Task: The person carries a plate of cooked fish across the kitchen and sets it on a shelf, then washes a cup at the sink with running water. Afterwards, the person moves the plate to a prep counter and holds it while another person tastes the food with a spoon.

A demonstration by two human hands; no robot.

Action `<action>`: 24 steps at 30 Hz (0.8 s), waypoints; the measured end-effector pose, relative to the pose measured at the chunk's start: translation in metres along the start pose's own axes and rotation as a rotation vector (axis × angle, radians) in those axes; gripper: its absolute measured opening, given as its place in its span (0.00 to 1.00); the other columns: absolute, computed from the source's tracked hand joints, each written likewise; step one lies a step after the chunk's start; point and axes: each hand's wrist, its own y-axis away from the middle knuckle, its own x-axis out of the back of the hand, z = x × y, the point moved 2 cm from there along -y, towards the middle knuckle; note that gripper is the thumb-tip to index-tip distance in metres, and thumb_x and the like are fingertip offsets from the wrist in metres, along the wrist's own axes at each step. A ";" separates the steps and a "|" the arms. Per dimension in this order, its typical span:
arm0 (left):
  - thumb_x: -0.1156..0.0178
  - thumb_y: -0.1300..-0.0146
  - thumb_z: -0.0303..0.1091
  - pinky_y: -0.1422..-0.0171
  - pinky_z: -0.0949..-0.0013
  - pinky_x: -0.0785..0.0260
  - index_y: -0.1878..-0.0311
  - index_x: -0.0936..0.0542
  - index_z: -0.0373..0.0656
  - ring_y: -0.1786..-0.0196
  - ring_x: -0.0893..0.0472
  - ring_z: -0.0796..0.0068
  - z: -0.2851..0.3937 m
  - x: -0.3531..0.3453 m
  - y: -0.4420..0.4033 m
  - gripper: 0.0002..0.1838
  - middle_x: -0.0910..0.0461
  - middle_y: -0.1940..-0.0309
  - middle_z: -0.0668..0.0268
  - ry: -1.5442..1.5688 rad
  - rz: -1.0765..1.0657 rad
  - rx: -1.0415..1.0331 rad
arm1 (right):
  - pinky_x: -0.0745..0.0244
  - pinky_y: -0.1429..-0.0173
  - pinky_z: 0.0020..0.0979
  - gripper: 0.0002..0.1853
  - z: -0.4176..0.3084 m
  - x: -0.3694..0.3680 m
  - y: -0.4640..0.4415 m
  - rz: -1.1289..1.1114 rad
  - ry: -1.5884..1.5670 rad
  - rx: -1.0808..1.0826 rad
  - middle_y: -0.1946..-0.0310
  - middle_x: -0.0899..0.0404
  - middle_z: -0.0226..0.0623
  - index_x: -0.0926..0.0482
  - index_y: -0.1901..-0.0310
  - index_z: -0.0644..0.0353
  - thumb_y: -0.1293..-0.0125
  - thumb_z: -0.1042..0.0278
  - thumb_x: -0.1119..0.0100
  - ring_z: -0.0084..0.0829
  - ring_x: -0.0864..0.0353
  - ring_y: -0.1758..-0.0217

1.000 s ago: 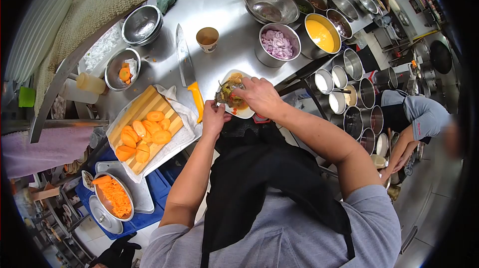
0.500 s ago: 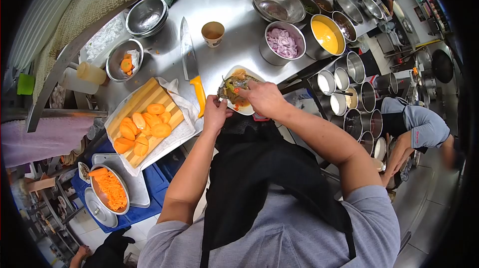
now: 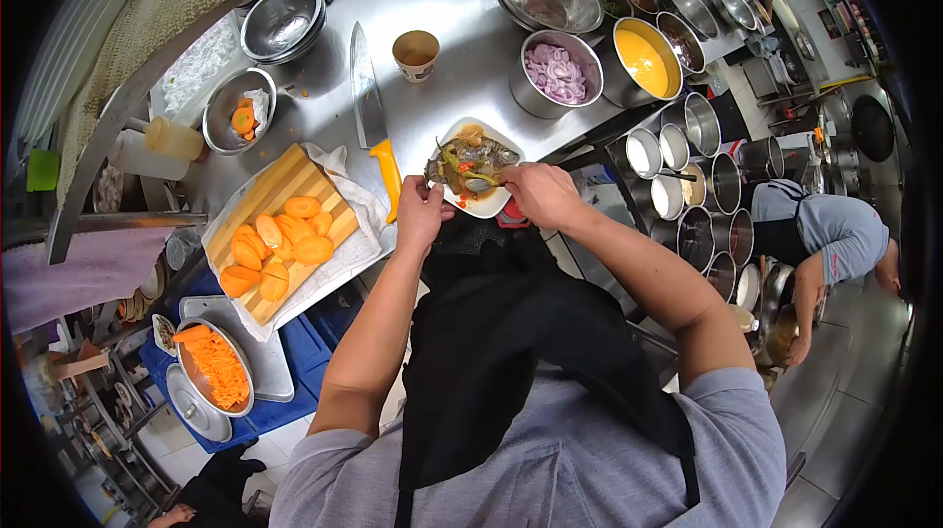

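Note:
A white squarish plate [image 3: 481, 210] sits at the table's near edge, bearing a cooked whole fish [image 3: 483, 151] in brownish sauce with green and red vegetable pieces. At the plate's lower left corner, my left hand [image 3: 422, 214] is closed with its fingertips on the rim. My right hand [image 3: 545, 196] grips a metal spoon [image 3: 479, 183], whose bowl dips into the food at the plate's right side. The spoon's handle is mostly hidden by my fingers. Left of the plate lies a large knife with a yellow handle [image 3: 386, 177], its blade pointing away.
Carrot pieces [image 3: 270, 229] lie on a wooden board [image 3: 228, 253] at left. A paper cup [image 3: 416, 64] stands beyond the knife. Pots of sliced onions [image 3: 557, 74] and yellow liquid [image 3: 645, 61] stand at right. Grated carrot [image 3: 218, 371] fills a bowl below. A co-worker [image 3: 825, 233] bends at far right.
My right hand has drawn back to the plate's right side, uncovering the fish and spoon. My left hand has moved slightly up against the plate. The co-worker's arms have shifted.

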 end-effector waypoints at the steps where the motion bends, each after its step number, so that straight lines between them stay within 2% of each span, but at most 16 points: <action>1: 0.44 0.26 0.29 0.65 0.70 0.18 0.43 0.33 0.35 0.69 0.17 0.73 0.000 0.000 0.000 0.14 0.21 0.62 0.59 0.000 0.000 0.001 | 0.20 0.58 0.51 0.14 -0.005 0.001 0.001 0.046 -0.001 0.027 0.63 0.16 0.53 0.16 0.54 0.57 0.39 0.70 0.46 0.53 0.15 0.59; 3: 0.44 0.26 0.29 0.65 0.70 0.18 0.43 0.33 0.35 0.69 0.17 0.73 0.000 0.001 0.000 0.14 0.21 0.62 0.59 0.000 0.002 0.005 | 0.21 0.57 0.51 0.13 -0.015 0.001 0.003 0.089 -0.004 0.055 0.64 0.16 0.53 0.16 0.54 0.58 0.39 0.71 0.47 0.54 0.15 0.60; 7: 0.44 0.26 0.30 0.65 0.70 0.18 0.43 0.33 0.35 0.69 0.16 0.73 0.000 -0.001 0.001 0.14 0.21 0.62 0.59 -0.006 0.007 0.003 | 0.21 0.56 0.51 0.15 -0.014 -0.015 0.007 0.001 0.050 0.063 0.65 0.16 0.50 0.16 0.53 0.55 0.39 0.73 0.48 0.53 0.15 0.60; 9: 0.44 0.26 0.30 0.65 0.70 0.18 0.43 0.33 0.35 0.68 0.16 0.73 -0.001 0.001 0.001 0.14 0.21 0.62 0.59 0.000 0.011 0.006 | 0.20 0.56 0.51 0.14 -0.007 -0.020 0.011 -0.008 0.067 0.103 0.65 0.16 0.49 0.16 0.55 0.56 0.40 0.73 0.47 0.53 0.15 0.60; 15: 0.44 0.25 0.31 0.66 0.69 0.18 0.40 0.35 0.35 0.68 0.16 0.71 0.000 -0.001 0.002 0.17 0.21 0.60 0.57 0.030 -0.022 0.004 | 0.21 0.56 0.49 0.12 0.013 0.010 0.008 -0.086 0.127 0.029 0.65 0.15 0.46 0.15 0.57 0.53 0.41 0.68 0.43 0.50 0.14 0.58; 20: 0.45 0.25 0.32 0.68 0.67 0.18 0.35 0.39 0.35 0.68 0.16 0.69 0.004 -0.008 0.008 0.22 0.24 0.58 0.55 0.029 0.041 0.047 | 0.20 0.53 0.47 0.17 -0.002 0.014 0.000 -0.205 0.191 0.113 0.64 0.13 0.44 0.14 0.51 0.52 0.42 0.70 0.43 0.47 0.13 0.56; 24: 0.46 0.25 0.32 0.69 0.67 0.17 0.35 0.39 0.35 0.69 0.16 0.69 0.006 -0.010 0.007 0.21 0.25 0.59 0.56 -0.020 0.048 0.036 | 0.20 0.51 0.47 0.20 -0.009 0.008 -0.002 -0.249 0.199 0.111 0.62 0.13 0.43 0.14 0.48 0.50 0.43 0.71 0.43 0.46 0.13 0.54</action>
